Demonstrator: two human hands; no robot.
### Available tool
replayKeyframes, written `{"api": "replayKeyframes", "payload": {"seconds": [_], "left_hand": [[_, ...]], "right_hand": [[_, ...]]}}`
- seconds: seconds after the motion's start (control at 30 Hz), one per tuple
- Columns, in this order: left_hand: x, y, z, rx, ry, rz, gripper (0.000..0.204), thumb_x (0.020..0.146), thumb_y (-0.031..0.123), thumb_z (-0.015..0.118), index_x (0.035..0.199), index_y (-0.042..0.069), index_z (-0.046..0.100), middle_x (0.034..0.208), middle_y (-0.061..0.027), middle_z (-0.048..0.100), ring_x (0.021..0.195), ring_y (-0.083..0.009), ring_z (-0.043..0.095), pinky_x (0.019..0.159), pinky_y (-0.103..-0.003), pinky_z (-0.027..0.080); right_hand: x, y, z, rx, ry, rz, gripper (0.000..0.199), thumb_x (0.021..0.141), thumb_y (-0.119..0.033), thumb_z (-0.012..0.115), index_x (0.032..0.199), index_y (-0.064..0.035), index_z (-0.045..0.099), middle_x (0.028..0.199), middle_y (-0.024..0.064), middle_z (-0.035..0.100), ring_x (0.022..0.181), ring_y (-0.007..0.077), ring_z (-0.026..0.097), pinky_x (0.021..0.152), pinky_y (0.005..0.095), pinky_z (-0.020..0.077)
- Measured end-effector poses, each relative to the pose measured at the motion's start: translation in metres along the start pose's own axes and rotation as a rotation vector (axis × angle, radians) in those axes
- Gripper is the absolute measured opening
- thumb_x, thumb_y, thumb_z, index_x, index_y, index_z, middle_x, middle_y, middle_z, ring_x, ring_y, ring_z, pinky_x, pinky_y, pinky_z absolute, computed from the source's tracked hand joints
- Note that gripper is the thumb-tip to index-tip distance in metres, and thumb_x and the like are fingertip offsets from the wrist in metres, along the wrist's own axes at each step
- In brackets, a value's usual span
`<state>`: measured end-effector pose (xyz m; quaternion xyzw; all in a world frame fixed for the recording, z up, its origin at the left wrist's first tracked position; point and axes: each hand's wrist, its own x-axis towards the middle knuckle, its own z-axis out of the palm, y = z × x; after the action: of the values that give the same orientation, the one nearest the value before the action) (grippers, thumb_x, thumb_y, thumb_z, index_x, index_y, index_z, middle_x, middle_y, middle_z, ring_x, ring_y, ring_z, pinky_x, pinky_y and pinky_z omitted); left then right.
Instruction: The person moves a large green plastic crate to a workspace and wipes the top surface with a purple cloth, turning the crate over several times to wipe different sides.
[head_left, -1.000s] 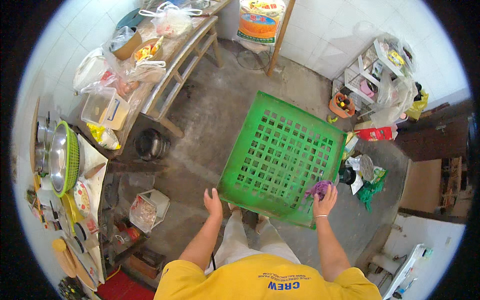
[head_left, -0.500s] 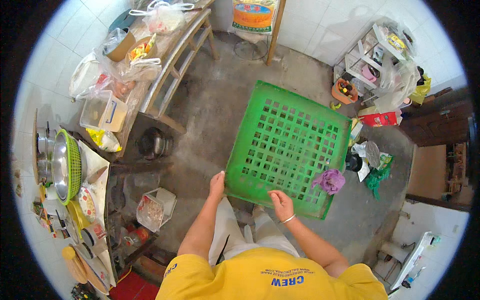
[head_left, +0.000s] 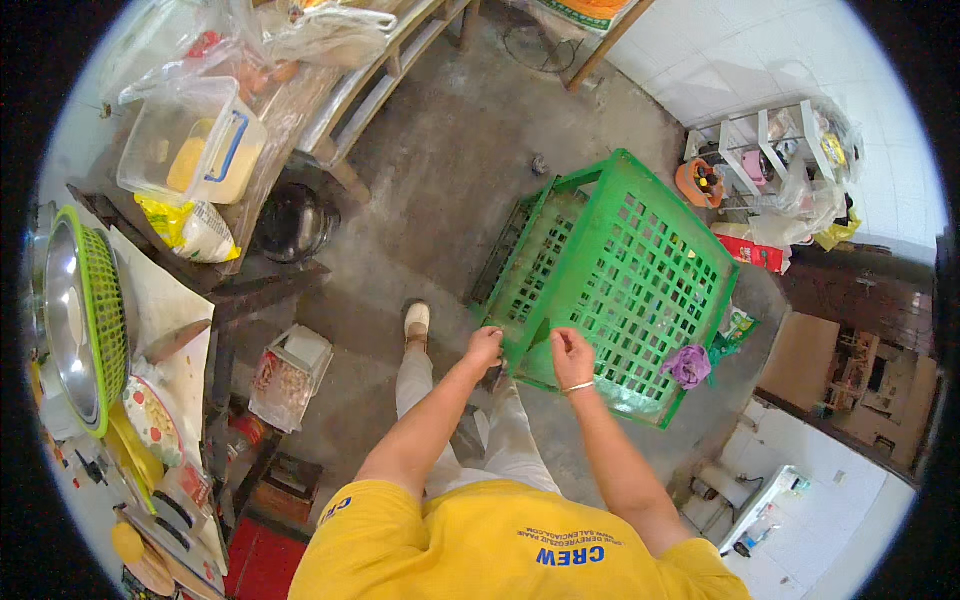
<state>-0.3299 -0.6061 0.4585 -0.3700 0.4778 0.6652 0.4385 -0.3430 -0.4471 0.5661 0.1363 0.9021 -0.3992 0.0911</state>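
A green square-holed plastic crate panel stands tilted in front of me, its left side raised. Left of it and lower, a second green grid surface shows; whether the two are joined I cannot tell. My left hand has its fingers curled at the near left corner of the lower green part. At the near corner of the tilted panel, my right hand is closed, a bracelet on its wrist; part of its grip is hidden. A crumpled purple bag or cloth sits at the panel's near right edge.
On the left stand a wooden bench with a clear plastic box, a dark round pot and a counter with a green colander. A clear bin is on the floor. Far right stands a white shelf with bags.
The green panel has gone from lying fairly flat to tilted, uncovering the lower green grid on its left. Both my hands have shifted, the left one rightward. My view has moved too.
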Motion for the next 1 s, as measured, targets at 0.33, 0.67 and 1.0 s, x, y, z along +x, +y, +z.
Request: {"api": "replayKeyframes", "payload": {"seconds": [0.33, 0.67, 1.0], "left_hand": [[0.028, -0.012, -0.002, -0.352, 0.024, -0.397, 0.046, 0.079, 0.031, 0.061, 0.115, 0.007, 0.048, 0.109, -0.0159, 0.05, 0.089, -0.0293, 0.054, 0.068, -0.043, 0.052], [0.106, -0.087, 0.046, -0.697, -0.085, -0.362, 0.031, 0.07, 0.033, 0.069, 0.093, 0.016, 0.058, 0.083, -0.0009, 0.059, 0.068, -0.0159, 0.052, 0.057, -0.033, 0.041], [0.131, -0.094, 0.049, -0.577, -0.041, -0.188, 0.033, 0.069, 0.023, 0.067, 0.096, 0.005, 0.057, 0.085, -0.0064, 0.059, 0.068, -0.0189, 0.055, 0.058, -0.036, 0.044]], "right_hand": [[0.061, -0.098, 0.052, -0.956, -0.656, -0.672, 0.014, 0.079, -0.017, 0.054, 0.088, -0.009, 0.062, 0.096, 0.0094, 0.061, 0.089, 0.0273, 0.058, 0.091, 0.043, 0.0358], [0.063, -0.101, 0.078, -1.531, -1.334, -0.228, 0.028, 0.079, -0.021, 0.05, 0.098, -0.0111, 0.066, 0.101, 0.007, 0.064, 0.096, 0.0214, 0.058, 0.089, 0.0362, 0.0325], [0.064, -0.106, 0.065, -1.464, -1.347, -0.297, 0.028, 0.077, -0.025, 0.051, 0.096, -0.0116, 0.066, 0.099, 0.0075, 0.065, 0.096, 0.0217, 0.058, 0.089, 0.034, 0.0327]]}}
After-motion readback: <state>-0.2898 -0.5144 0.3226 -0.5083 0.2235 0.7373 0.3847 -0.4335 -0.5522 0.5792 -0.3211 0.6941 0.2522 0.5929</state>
